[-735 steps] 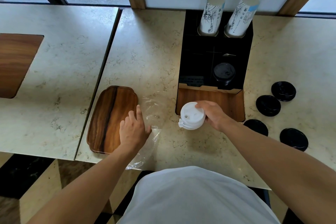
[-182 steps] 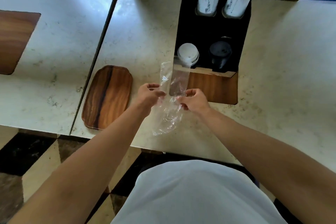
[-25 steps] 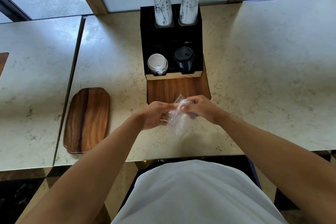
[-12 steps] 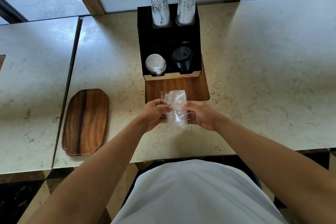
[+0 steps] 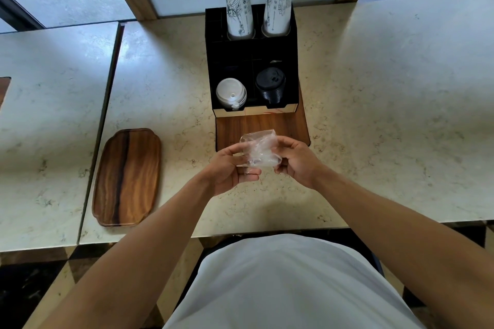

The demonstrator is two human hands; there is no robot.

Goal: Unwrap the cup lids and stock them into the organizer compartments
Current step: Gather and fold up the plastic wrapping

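So, both lid stacks sit in organizer (image 5: 291, 43) front row: white lids (image 5: 230, 93) left compartment, black lids (image 5: 270, 84) right. Left hand (image 5: 230, 168) and right hand (image 5: 298, 161) pinch crumpled plastic wrap (image 5: 260, 153) between them, fingers closed on it, just in front of organizer's wooden base. Lids lie straight ahead, apart from fingers; neither hand clearly nearer.

I read no legible text anywhere. The two paper cup stacks (image 5: 239, 9) in the organizer (image 5: 251, 61) carry line-drawn artwork and blue patches, with print too small to resolve. The lids show no readable markings.
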